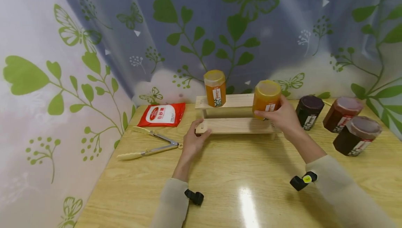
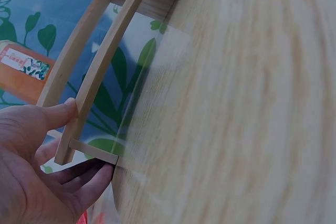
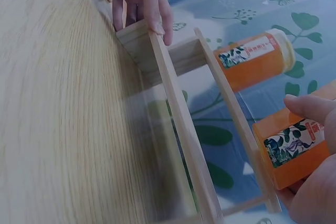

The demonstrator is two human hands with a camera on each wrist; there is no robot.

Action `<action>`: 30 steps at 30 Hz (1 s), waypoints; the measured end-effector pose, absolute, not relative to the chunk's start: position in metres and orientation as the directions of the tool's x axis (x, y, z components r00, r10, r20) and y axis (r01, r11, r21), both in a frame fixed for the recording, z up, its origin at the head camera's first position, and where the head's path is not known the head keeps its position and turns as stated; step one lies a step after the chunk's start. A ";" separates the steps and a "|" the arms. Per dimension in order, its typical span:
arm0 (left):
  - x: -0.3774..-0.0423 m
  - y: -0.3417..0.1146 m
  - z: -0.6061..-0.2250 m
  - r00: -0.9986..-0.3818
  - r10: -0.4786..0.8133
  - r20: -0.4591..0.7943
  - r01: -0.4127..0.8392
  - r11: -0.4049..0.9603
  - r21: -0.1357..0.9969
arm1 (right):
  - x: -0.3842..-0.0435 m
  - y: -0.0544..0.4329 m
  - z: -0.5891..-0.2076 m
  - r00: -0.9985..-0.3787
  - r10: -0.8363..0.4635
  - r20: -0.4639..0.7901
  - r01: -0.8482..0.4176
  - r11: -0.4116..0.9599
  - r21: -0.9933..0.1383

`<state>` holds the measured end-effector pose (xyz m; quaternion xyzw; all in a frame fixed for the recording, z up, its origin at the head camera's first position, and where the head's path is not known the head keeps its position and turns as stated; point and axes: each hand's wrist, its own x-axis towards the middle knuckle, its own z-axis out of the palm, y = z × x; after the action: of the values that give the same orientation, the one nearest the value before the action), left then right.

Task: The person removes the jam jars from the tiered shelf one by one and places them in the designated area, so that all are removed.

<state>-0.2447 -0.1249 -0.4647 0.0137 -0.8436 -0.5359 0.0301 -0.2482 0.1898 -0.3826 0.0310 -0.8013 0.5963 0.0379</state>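
A two-tier wooden rack (image 1: pixel 233 126) stands on the table, its back step higher than the front one. My left hand (image 1: pixel 193 139) grips the left end of the front step, thumb on the front edge and fingers around the end, as the left wrist view also shows. One orange jar (image 1: pixel 215 90) with a yellow lid stands upright on the upper step, toward the left. My right hand (image 1: pixel 284 116) holds a second orange jar (image 3: pixel 294 140) around its side. In the right wrist view this jar's base is right at the upper step's edge, near its right end.
Three dark jars, one purple-black (image 1: pixel 309 112), one red (image 1: pixel 343 114) and one brown (image 1: pixel 357 136), stand right of the rack. At left lie a red and white packet (image 1: pixel 161 115) and open tongs (image 1: pixel 157 147). A patterned curtain (image 1: pixel 194 39) hangs close behind.
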 end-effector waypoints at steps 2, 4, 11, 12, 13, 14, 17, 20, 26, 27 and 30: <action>-0.244 -0.125 -0.464 -0.998 -0.053 0.036 0.010 0.424 0.906 | -0.246 0.197 -0.384 -0.994 0.011 0.112 -0.103 0.298 -0.949; -0.244 -0.125 -0.464 -0.998 -0.052 0.038 0.012 0.422 0.906 | -0.243 0.204 -0.386 -0.991 0.028 0.127 -0.113 0.306 -0.945; -0.244 -0.125 -0.464 -0.998 -0.055 0.040 0.012 0.433 0.901 | -0.228 0.231 -0.394 -0.988 0.077 0.134 -0.100 0.345 -0.933; -0.244 -0.125 -0.464 -0.998 -0.057 0.038 0.010 0.433 0.901 | -0.225 0.234 -0.395 -0.988 0.080 0.135 -0.099 0.352 -0.931; -0.244 -0.125 -0.464 -0.998 -0.059 0.037 0.008 0.432 0.902 | -0.223 0.237 -0.396 -0.987 0.085 0.137 -0.097 0.362 -0.927; -0.244 -0.124 -0.464 -0.998 -0.060 0.035 0.006 0.431 0.902 | -0.220 0.240 -0.396 -0.987 0.089 0.135 -0.093 0.369 -0.925; -0.244 -0.123 -0.464 -0.998 -0.061 0.029 0.000 0.428 0.904 | -0.213 0.250 -0.398 -0.986 0.108 0.125 -0.073 0.399 -0.914; -0.244 -0.123 -0.464 -0.998 -0.064 0.026 -0.004 0.428 0.904 | -0.207 0.260 -0.402 -0.986 0.129 0.108 -0.044 0.420 -0.907; -0.243 -0.123 -0.463 -0.997 -0.068 0.027 -0.005 0.427 0.904 | -0.199 0.280 -0.413 -0.985 0.159 0.071 0.008 0.447 -0.895; -0.243 -0.123 -0.463 -0.997 -0.067 0.026 -0.005 0.424 0.906 | -0.198 0.283 -0.416 -0.984 0.165 0.065 0.017 0.457 -0.889; -0.242 -0.123 -0.463 -0.998 -0.064 0.031 0.001 0.423 0.906 | -0.194 0.291 -0.422 -0.982 0.180 0.049 0.048 0.498 -0.866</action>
<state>-0.2422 -0.1231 -0.4628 0.0186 -0.8430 -0.5368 0.0301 -0.1944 0.2915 -0.4221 -0.0661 -0.8629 0.4966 0.0664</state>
